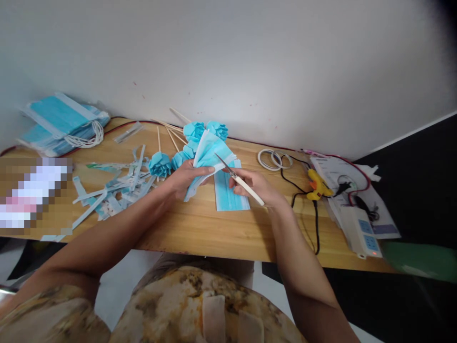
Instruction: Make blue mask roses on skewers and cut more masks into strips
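Observation:
My left hand (187, 177) is closed around a folded blue face mask (209, 155), holding it upright above the wooden table (214, 228). My right hand (255, 185) grips white-handled scissors (240, 180); the metal blades point up-left and touch the mask's right edge. A flat blue mask (228, 193) lies on the table under both hands. Blue flowers made from mask fabric (160, 164) on wooden sticks lie just behind my left hand.
Cut mask strips (114, 188) litter the table's left side. A stack of masks (64, 124) sits at the far left by the wall. Tape rolls (273, 158), a yellow glue gun (317, 186), cables, papers and a power strip (360, 231) occupy the right.

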`<action>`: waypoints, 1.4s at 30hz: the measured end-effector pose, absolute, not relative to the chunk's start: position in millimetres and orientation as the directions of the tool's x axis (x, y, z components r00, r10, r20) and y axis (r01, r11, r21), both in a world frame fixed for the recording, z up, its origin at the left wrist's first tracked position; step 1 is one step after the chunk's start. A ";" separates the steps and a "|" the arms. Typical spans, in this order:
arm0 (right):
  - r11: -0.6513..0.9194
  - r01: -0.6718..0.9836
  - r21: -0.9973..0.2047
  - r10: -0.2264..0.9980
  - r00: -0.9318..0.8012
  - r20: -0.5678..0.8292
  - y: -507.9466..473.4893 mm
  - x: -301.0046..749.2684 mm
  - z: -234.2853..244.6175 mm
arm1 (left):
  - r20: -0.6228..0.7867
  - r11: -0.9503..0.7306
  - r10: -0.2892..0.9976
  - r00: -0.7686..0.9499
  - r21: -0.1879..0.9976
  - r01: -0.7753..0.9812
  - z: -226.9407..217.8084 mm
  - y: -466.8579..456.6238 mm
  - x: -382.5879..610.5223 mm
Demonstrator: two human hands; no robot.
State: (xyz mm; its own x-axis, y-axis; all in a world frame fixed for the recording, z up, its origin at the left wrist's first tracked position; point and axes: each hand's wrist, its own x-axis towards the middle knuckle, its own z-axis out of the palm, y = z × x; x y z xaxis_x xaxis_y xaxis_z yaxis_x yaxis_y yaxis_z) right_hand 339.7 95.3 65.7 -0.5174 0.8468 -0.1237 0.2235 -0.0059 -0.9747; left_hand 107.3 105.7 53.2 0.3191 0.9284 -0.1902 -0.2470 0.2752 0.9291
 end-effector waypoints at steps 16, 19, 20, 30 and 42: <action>-0.019 0.952 -0.305 1.000 0.017 -0.008 111.9 393.9 54.1 | -0.217 0.288 0.945 0.246 0.908 -0.304 56.0 103.6 109.7; -0.054 0.961 -0.269 0.994 0.079 0.080 108.8 386.0 56.7 | -0.248 0.307 0.944 0.217 0.902 -0.303 54.2 99.1 112.9; -0.034 0.950 -0.311 0.984 0.087 0.157 107.4 379.8 57.6 | -0.252 0.310 0.943 0.216 0.902 -0.301 52.9 98.0 113.7; 0.117 0.158 -0.980 0.980 -0.176 0.089 87.2 302.4 45.0 | -0.245 0.295 0.934 0.261 0.940 -0.173 36.0 98.2 116.4; 0.107 0.076 -0.991 0.993 -0.052 0.103 91.4 306.0 42.7 | -0.241 0.252 0.923 0.301 0.968 0.003 29.0 103.1 114.3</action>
